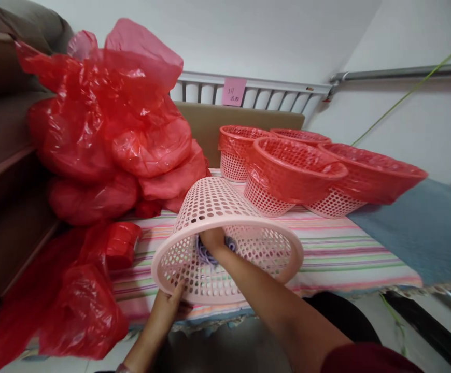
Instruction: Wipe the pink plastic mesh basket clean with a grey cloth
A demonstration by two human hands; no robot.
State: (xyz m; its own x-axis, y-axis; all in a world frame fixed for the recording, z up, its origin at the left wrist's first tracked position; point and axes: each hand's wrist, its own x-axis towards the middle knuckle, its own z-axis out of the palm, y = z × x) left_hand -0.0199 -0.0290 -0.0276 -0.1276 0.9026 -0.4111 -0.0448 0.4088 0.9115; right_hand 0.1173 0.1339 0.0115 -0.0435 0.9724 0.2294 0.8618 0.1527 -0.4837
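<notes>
- Pink plastic basket (218, 203) lies on its side on the striped cloth (338, 251); the left hand (173, 299) grips its rim, and a loosened hold could let it roll.
- Inside the basket, the right hand (213, 240) clutches a purple rag (202, 255); loose strands might snag in the holes.
- Red bags (120, 129) left of the basket could slump, being loosely heaped.

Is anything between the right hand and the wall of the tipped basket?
Yes: a bunched purplish cloth appears to lie between the right hand and the inner wall of the pink perforated basket. Nothing else visibly does.
</notes>
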